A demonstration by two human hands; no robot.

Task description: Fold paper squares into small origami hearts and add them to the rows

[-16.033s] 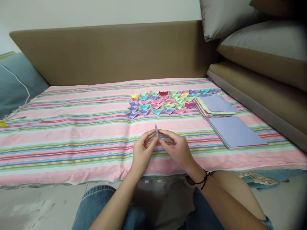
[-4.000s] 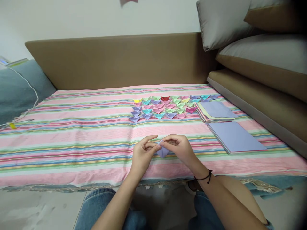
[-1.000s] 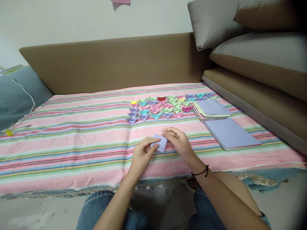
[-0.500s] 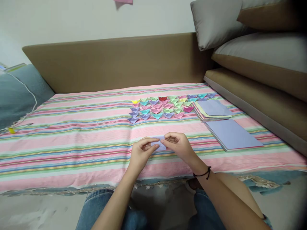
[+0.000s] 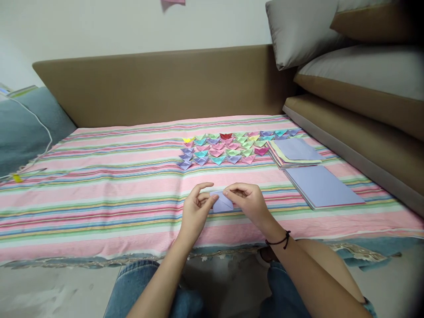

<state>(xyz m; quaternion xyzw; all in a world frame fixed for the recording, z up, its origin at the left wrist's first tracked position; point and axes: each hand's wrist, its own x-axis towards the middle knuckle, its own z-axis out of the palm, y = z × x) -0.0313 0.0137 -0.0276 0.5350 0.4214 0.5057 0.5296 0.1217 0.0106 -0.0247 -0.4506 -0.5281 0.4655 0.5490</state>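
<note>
A small folded piece of lavender paper (image 5: 222, 205) is held just above the striped cloth, with crease lines showing on its face. My left hand (image 5: 198, 206) pinches its left side between thumb and curled fingers, the index finger raised off it. At the upper right edge, my right hand (image 5: 247, 199) grips the paper with thumb and forefinger, the other fingers curled in. Beyond my hands lie rows of small folded paper boats (image 5: 217, 150) in pink, green, blue, purple, yellow and red.
To the right are a stack of mixed coloured paper (image 5: 296, 150) and a neater stack of lavender sheets (image 5: 324, 187). Grey and brown cushions (image 5: 361, 88) pile up at the right edge. A white cable (image 5: 36, 119) runs along the left. The striped cloth (image 5: 99, 194) covers the seat.
My left index finger has lifted off the paper. More of the lavender paper's creased face now shows, tilted towards me. The boats and paper stacks have stayed put.
</note>
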